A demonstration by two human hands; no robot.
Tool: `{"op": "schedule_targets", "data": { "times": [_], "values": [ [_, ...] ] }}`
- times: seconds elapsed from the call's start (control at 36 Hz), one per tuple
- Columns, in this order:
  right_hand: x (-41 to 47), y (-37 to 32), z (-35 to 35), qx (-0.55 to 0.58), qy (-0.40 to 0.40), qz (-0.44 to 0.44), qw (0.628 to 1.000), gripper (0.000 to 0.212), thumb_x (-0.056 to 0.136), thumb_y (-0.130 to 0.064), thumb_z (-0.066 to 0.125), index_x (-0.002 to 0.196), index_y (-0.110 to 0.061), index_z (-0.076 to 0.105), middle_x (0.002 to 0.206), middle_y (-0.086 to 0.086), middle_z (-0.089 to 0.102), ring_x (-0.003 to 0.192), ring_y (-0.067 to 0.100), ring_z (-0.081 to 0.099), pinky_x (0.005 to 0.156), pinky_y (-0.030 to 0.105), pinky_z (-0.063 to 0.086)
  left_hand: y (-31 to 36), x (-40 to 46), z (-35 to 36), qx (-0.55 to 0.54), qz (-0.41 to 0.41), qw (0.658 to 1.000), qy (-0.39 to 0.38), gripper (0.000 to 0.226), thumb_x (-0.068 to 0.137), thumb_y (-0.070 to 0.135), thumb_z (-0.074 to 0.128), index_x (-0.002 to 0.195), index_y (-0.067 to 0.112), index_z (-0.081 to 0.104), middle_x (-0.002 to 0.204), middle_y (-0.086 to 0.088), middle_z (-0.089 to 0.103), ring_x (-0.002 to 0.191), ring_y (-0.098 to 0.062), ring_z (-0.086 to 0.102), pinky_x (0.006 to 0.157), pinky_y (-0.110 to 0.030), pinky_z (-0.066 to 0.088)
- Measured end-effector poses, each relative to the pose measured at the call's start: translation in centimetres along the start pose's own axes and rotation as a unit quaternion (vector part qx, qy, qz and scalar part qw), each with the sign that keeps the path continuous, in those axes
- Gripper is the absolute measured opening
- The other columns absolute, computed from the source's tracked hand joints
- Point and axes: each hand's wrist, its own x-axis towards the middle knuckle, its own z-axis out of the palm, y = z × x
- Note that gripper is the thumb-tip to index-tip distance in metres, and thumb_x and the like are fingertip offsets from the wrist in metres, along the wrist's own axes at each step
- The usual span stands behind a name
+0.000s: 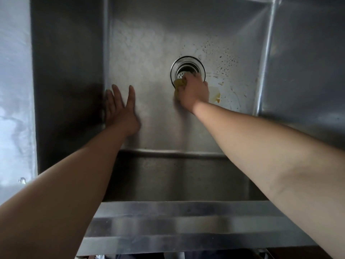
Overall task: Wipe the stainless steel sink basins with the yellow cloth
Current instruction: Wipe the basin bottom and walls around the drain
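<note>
I look down into a deep stainless steel sink basin [145,58]. My right hand [194,90] presses a bunched yellow cloth [178,83] against the basin floor at the near edge of the round drain [183,69]; most of the cloth is hidden under my fingers. My left hand [121,109] is open, fingers spread, resting flat where the floor meets the left wall. Brown specks [226,62] and a yellowish smear [216,95] mark the floor to the right of the drain.
The basin's left wall [69,71] is dark and steep, the right wall [302,62] is bright and reflective. A steel front rim [177,221] runs below my arms. A wet counter surface [15,90] lies at the far left.
</note>
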Motion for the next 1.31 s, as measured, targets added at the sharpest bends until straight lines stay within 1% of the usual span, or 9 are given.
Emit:
{"op": "schedule_targets", "data": {
  "times": [0.22,0.42,0.58,0.75,0.89,1.03,1.11,1.22,1.31],
  "values": [
    [0.4,-0.5,-2.4,0.020,0.017,-0.033,0.999,0.042,0.087,-0.014,0.052,0.129,-0.019,0.055,0.139,0.008,0.044,0.122,0.033,0.041,0.098,0.043,0.044,0.1,0.3,-0.2,0.012,0.005,1.000,-0.008,0.102,0.082,0.014,0.050,0.151,0.038,-0.022,0.156,-0.012,-0.037,0.145,-0.034,-0.030,0.121,-0.050,-0.003],
    [-6.6,4.6,-6.1,0.073,0.025,-0.114,0.991,0.033,0.079,-0.009,0.070,0.112,-0.013,0.068,0.110,0.010,0.050,0.103,0.027,0.052,0.090,0.031,0.043,0.2,-0.2,-0.2,0.006,0.003,1.000,-0.016,0.101,0.083,0.014,0.049,0.150,0.040,-0.023,0.155,-0.010,-0.038,0.145,-0.032,-0.031,0.121,-0.050,-0.001],
    [-11.2,9.8,-9.5,0.062,0.002,-0.008,0.998,0.034,0.083,-0.024,0.075,0.116,-0.021,0.070,0.109,0.000,0.050,0.106,0.017,0.046,0.094,0.024,0.033,0.5,-0.2,-0.2,0.011,-0.007,1.000,-0.022,0.099,0.084,0.015,0.048,0.150,0.040,-0.023,0.155,-0.009,-0.038,0.145,-0.031,-0.031,0.121,-0.050,0.000],
    [-12.6,11.8,-10.3,0.066,0.036,0.048,0.996,0.029,0.078,-0.024,0.079,0.106,-0.020,0.071,0.105,-0.001,0.050,0.096,0.022,0.059,0.091,0.033,0.047,1.8,-0.4,-1.9,-0.009,-0.020,0.999,-0.026,0.099,0.083,0.029,0.061,0.156,0.032,-0.006,0.161,-0.016,-0.023,0.148,-0.037,-0.019,0.121,-0.047,-0.002],
    [-11.9,10.8,-10.2,0.037,0.026,-0.025,0.999,0.024,0.073,-0.026,0.081,0.094,-0.022,0.070,0.107,-0.002,0.051,0.103,0.022,0.054,0.097,0.035,0.039,5.1,-1.1,-4.4,-0.064,0.140,0.987,0.051,0.085,0.065,0.045,0.049,0.147,0.024,0.040,0.159,-0.014,0.025,0.145,-0.036,0.022,0.118,-0.040,0.015],
    [-11.0,8.8,-11.0,0.020,-0.036,-0.104,0.994,0.019,0.080,-0.028,0.074,0.097,-0.025,0.065,0.117,-0.006,0.062,0.122,0.020,0.051,0.110,0.047,0.030,12.7,-4.7,-5.9,-0.095,0.366,0.925,-0.037,0.099,0.071,0.037,0.080,0.152,0.041,0.023,0.163,0.001,0.017,0.149,-0.026,0.010,0.119,-0.043,0.013],
    [-10.6,8.2,-11.9,0.126,-0.098,-0.072,0.985,0.018,0.080,-0.029,0.074,0.095,-0.027,0.064,0.097,-0.009,0.062,0.094,0.018,0.060,0.086,0.037,0.049,15.8,-5.3,-6.2,-0.097,0.398,0.908,-0.091,0.105,0.068,0.033,0.085,0.152,0.040,0.023,0.162,0.001,0.019,0.149,-0.024,0.009,0.120,-0.045,0.014],
    [-10.0,9.1,-13.1,0.166,-0.087,-0.059,0.981,0.014,0.077,-0.033,0.075,0.084,-0.030,0.063,0.086,-0.007,0.061,0.083,0.017,0.059,0.072,0.035,0.046,18.0,-4.5,-7.0,-0.097,0.390,0.907,-0.127,0.060,0.070,0.023,0.087,0.125,0.014,0.064,0.146,-0.004,0.047,0.136,-0.021,0.038,0.105,-0.018,0.025],
    [-10.0,10.0,-14.6,0.179,-0.107,-0.062,0.976,0.019,0.076,-0.039,0.079,0.088,-0.028,0.069,0.082,-0.008,0.061,0.078,0.014,0.058,0.068,0.033,0.044,18.5,-3.9,-7.4,-0.135,0.364,0.906,-0.169,0.036,0.071,0.021,0.086,0.103,0.017,0.070,0.129,0.001,0.061,0.122,-0.016,0.054,0.108,-0.029,0.037]
  ]
}}
